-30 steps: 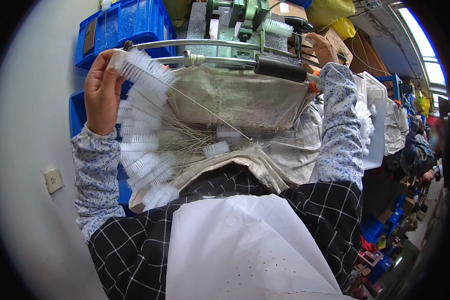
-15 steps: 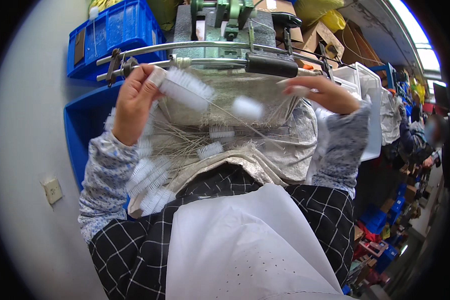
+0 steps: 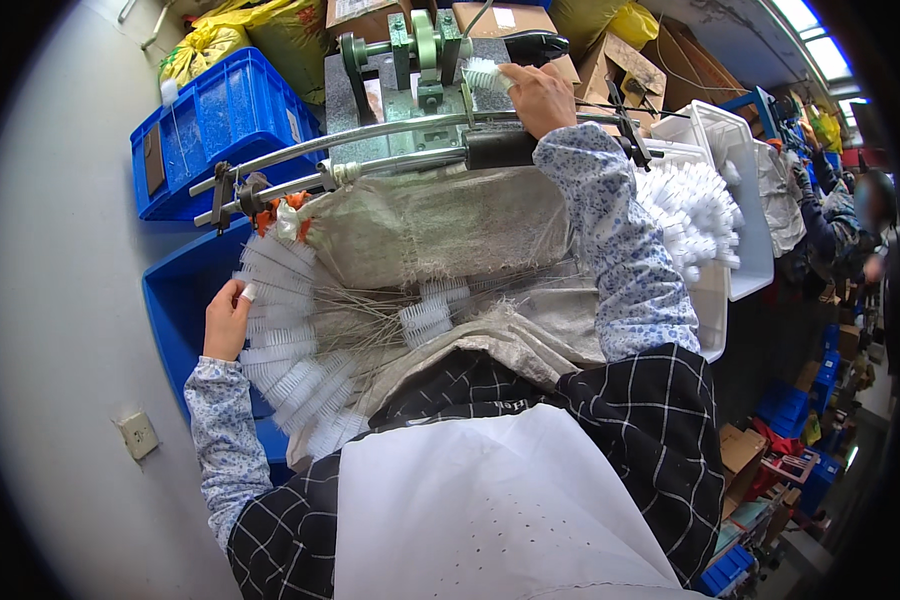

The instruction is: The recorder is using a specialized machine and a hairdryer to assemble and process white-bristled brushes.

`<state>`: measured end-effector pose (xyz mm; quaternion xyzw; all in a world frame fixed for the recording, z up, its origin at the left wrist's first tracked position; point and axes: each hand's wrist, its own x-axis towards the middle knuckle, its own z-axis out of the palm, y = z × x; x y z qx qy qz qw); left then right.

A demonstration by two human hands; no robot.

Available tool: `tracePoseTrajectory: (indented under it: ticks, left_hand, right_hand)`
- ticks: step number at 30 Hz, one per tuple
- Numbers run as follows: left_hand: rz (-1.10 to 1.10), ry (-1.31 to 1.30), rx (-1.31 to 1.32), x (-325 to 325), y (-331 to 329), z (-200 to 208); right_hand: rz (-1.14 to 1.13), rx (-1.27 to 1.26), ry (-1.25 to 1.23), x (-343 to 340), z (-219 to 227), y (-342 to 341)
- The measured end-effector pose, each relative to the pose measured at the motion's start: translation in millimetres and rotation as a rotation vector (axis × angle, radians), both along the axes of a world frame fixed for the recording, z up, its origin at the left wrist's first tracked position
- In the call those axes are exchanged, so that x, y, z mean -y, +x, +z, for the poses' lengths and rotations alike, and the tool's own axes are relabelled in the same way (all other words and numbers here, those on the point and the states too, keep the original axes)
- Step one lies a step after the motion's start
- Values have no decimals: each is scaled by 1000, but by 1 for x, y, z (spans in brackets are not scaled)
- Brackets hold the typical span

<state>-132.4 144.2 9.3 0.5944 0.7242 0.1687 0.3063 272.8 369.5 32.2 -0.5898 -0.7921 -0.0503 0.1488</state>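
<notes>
Cloth (image 3: 440, 228) beside a blue bin (image 3: 173, 300) carries brushes (image 3: 425, 322); right hand (image 3: 544, 98) pinches another brush (image 3: 485, 75), grip of left hand (image 3: 227, 324) unclear.

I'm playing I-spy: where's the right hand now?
In the head view, the right hand is up top, right of centre, fingertips at a white brush beside the green machine.

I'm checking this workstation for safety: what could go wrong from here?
The right hand holds a white brush close to the green machine, so it might get pinched if the parts turn. The wire stems of the fanned brushes by the left hand cross one another, so pulling one out may drag others along.
</notes>
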Motion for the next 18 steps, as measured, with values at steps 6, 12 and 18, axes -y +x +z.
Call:
tracePoseTrajectory:
  ticks: [6,12,18]
  left_hand:
    - [81,80,182,3,-2,-14]
    - [92,29,225,0,7,-9]
    - [141,5,317,-5,-5,-20]
  right_hand:
    - [-50,43,-48,-7,1,-2]
    - [23,-25,-62,-14,-5,4]
    - [-61,26,-191,-26,-10,-1]
